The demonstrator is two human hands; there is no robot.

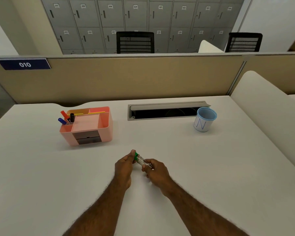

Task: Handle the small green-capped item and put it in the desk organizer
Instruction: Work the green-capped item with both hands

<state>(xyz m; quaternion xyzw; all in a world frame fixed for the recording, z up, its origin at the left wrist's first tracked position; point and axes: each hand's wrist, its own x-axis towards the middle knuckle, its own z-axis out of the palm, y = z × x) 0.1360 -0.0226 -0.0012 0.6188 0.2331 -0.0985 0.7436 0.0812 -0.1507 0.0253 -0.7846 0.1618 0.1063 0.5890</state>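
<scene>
**At mid-desk: small clear tube held in both hands**

Across the white surface [41, 167], the pink desk organizer [87, 126] stands to the far left, with markers upright in its left compartment and the shallow central tray bare. A blue-rimmed cup [205, 119] stands well apart to the right, beside the cable hatch [167, 110].

Near the front edge, the left hand [124, 166] pinches the green cap [136, 156], its fingers closed around it. The right hand [156, 169] grips the lower body of the small green-capped item [140, 161], which is held tilted just above the surface.

Assessment: the item appears to be a light, rigid, transparent tube, likely smooth and liable to slip or roll. A hold on the barrel near the cap seems safest; holding the cap alone risks it coming off.
</scene>
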